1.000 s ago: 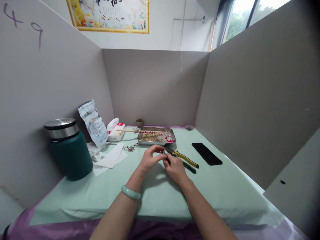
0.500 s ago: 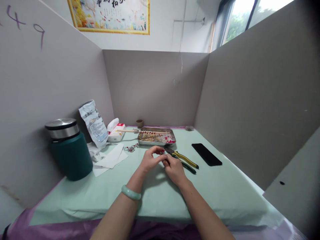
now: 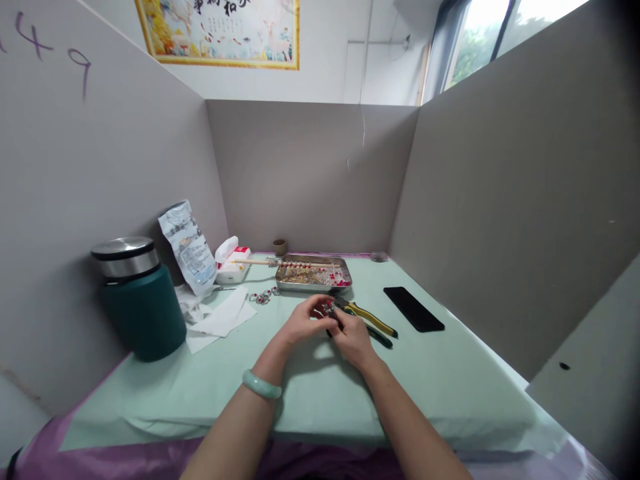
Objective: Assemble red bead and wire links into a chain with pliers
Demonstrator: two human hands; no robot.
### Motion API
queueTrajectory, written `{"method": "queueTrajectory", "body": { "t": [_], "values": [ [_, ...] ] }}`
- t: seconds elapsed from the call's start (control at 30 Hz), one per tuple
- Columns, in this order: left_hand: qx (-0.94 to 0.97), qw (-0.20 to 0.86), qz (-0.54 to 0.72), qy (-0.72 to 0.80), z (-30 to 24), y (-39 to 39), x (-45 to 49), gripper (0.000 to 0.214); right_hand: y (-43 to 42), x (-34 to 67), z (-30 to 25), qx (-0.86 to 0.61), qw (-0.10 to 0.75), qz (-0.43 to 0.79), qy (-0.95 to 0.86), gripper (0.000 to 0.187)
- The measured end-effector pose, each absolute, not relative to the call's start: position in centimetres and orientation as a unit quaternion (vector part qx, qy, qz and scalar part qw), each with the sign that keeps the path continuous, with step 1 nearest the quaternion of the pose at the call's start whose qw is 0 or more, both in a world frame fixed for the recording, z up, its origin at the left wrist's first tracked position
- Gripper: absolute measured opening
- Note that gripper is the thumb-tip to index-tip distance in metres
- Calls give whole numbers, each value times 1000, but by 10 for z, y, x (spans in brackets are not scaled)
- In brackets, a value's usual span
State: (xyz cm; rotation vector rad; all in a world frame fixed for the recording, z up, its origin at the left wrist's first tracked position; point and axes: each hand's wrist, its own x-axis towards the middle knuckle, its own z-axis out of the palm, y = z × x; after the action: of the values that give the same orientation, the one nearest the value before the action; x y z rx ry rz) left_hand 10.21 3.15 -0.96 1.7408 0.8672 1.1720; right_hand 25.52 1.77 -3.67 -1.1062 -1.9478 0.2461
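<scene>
A small piece of beaded jewelry [image 3: 329,307], silver with red beads, is pinched between my two hands above the table. My left hand [image 3: 306,321], with a pale green bangle [image 3: 262,385] on its wrist, curls its fingers around the left side of the piece. From the right, my right hand [image 3: 352,339] grips it with thumb and fingertips, which hide much of it. Yellow-handled pliers [image 3: 373,319] lie just beyond the right hand, partly over a dark green-handled tool [image 3: 379,336]. A similar red-and-silver beaded piece [image 3: 263,297] rests to the left.
Behind the hands stands a metal tray [image 3: 314,289] of beads, with a wooden stick [image 3: 255,263] across it. A black phone [image 3: 413,309] lies right. On the left are a green flask [image 3: 143,313], a pouch [image 3: 187,247], tissues [image 3: 234,270] and white paper [image 3: 220,323]. Grey partitions [image 3: 313,173] enclose the table.
Both hands have shifted slightly, and the left fingers have loosened a little. More of the beaded piece now shows between them. The things on the table stay in place.
</scene>
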Motion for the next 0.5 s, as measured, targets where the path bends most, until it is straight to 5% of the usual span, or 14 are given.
{"method": "queueTrajectory", "body": {
  "t": [0.17,0.5],
  "values": [
    [729,456,404,312,-15,31,105,19,17,256,-33,-432,446,119,-775,18],
    [744,442,398,305,-16,31,108,26,14,259,-33,-440,433,126,-776,18]
  ]
}}
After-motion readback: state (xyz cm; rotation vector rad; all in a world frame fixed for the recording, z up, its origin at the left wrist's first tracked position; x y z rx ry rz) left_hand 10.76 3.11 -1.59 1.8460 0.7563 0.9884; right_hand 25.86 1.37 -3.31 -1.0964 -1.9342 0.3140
